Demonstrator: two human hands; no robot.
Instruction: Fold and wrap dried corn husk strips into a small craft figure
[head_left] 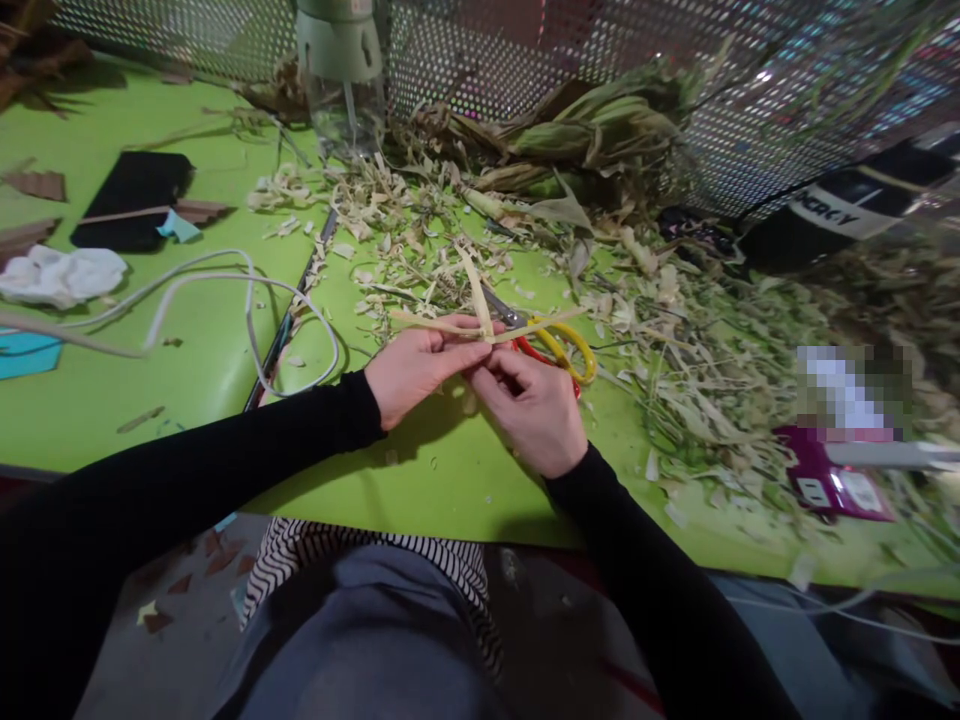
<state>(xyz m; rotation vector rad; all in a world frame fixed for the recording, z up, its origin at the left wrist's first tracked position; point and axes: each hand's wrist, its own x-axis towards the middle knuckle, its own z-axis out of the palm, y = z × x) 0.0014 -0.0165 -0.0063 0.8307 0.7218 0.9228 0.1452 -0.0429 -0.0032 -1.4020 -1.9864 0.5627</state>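
Observation:
My left hand [421, 368] and my right hand [534, 408] meet above the green table, both closed on a pale plant-leaf strip piece [480, 300]. Its strips cross between my fingertips: one points up and away, one sticks out left over my left hand, and one reaches right. The ends inside my fingers are hidden. Just behind my right hand lies a pair of scissors [564, 345] with yellow and red handles, its blades pointing away to the left. Dry leaf scraps [420, 240] are scattered behind my hands.
A clear bottle [346, 100] stands at the back by the mesh panel [480, 50]. Dried leaves [600, 135] are heaped beside it. A black phone [135, 195], white cable [247, 270] and crumpled tissue [64, 277] lie left. A black bottle [832, 215] and purple packet [840, 480] are right.

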